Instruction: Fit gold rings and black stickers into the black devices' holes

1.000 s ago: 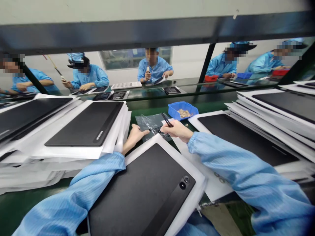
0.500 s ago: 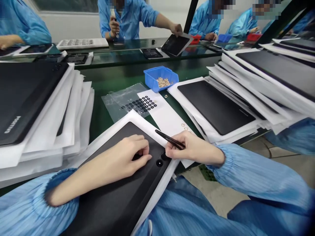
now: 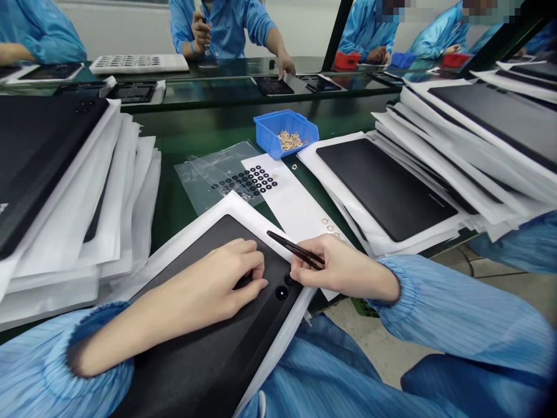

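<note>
A black tablet back cover [image 3: 191,354] lies at an angle on white wrapping sheet in front of me. My left hand [image 3: 237,270] rests on it, fingers curled in, thumb laid along the surface; I see nothing in it. Black tweezers [image 3: 291,247] are held in my right hand [image 3: 322,264], tips pointing up and left over the cover's edge. The fingertips of that hand touch the cover beside two round camera openings. The lower opening [image 3: 282,292] shows fully, with a small bright spot in it; the upper one is partly hidden by my fingers.
Black rings [image 3: 261,179] lie on a white strip and a clear plastic bag [image 3: 195,174]. A blue bin [image 3: 285,128] holds small pale rings. Wrapped covers are stacked at left [image 3: 108,203] and right [image 3: 387,186]. Co-workers in blue sit across the green bench [image 3: 209,125].
The tweezers' tips have shifted slightly left. Both my hands stay nearly in place. The co-worker opposite has lowered a dark panel to the bench. The view has shifted a little.
</note>
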`<state>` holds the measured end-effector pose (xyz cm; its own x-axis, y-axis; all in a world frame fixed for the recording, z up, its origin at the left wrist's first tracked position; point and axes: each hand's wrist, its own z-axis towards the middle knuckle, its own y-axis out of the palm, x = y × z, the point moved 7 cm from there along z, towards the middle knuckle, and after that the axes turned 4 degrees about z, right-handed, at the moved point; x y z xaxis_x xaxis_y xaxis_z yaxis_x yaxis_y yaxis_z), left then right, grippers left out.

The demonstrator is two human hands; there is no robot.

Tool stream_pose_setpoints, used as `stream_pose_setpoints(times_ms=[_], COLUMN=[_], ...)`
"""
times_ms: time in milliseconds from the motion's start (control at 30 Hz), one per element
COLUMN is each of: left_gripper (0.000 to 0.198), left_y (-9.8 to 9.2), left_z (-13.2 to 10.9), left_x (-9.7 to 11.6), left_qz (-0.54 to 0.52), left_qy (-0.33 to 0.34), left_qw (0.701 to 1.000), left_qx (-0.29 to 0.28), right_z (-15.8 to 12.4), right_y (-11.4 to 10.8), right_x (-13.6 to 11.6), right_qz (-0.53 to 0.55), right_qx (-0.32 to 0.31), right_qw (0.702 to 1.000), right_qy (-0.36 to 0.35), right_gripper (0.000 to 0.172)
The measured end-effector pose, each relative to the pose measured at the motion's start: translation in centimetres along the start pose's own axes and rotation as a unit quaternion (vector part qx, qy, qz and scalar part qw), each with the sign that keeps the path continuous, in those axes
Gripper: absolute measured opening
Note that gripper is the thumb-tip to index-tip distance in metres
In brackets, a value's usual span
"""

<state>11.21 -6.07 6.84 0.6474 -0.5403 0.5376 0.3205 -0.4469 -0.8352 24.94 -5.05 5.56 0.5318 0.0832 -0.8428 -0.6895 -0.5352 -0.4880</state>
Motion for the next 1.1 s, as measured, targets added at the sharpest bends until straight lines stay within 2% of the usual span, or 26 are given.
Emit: stream_pose_setpoints(times_ms=[167,233,300,367,467,533,600,700,767,867,1100], left_gripper=[0.022,0.02,0.017,0.022,0.033,0.037,0.04,0.044,0.046,0.043,0.036], left_y=[0.1,0.1,-0.1,-0.1,0.2,0.4,0.6,0.7,0.9,0.9,0.7], left_z=[-0.1,-0.2,-0.5,-0.8,-1.0,-1.1,-1.1,-1.2,-1.2,-1.3,-1.5], left_x=[0.0,0.2,0.9,1.8,2.7,3.0,3.1,3.0,3.0,3.0,3.1], left_qz=[0.01,0.02,0.041,0.075,0.132,0.157,0.167,0.175,0.181,0.188,0.18], left_qy=[0.001,0.015,0.049,0.089,0.12,0.123,0.121,0.124,0.126,0.13,0.137], left_qw=[1.0,1.0,0.998,0.993,0.984,0.98,0.978,0.976,0.975,0.973,0.974], left_qx=[0.004,0.008,0.018,0.017,-0.009,-0.024,-0.033,-0.032,-0.033,-0.029,-0.006], right_z=[0.0,0.0,-0.4,-1.2,-3.2,-4.3,-4.7,-4.7,-4.6,-4.5,-4.4], right_y=[-0.1,-0.2,-0.6,-1.4,-2.7,-2.3,-1.3,0.0,0.5,0.6,0.4], right_x=[-0.3,-0.2,-0.1,0.2,0.5,0.7,0.8,0.7,0.9,0.8,-0.2], right_qz=[-0.074,-0.067,-0.017,0.067,0.174,0.214,0.213,0.19,0.205,0.208,0.126], right_qx=[0.016,0.015,0.035,0.103,0.247,0.291,0.298,0.294,0.302,0.321,0.342], right_qw=[0.997,0.998,0.999,0.992,0.95,0.926,0.924,0.929,0.924,0.916,0.923], right_qy=[0.016,0.005,-0.014,-0.036,-0.084,-0.105,-0.113,-0.121,-0.116,-0.117,-0.12], right_gripper=[0.017,0.02,0.019,0.024,0.042,0.047,0.039,0.014,0.005,0.008,0.014])
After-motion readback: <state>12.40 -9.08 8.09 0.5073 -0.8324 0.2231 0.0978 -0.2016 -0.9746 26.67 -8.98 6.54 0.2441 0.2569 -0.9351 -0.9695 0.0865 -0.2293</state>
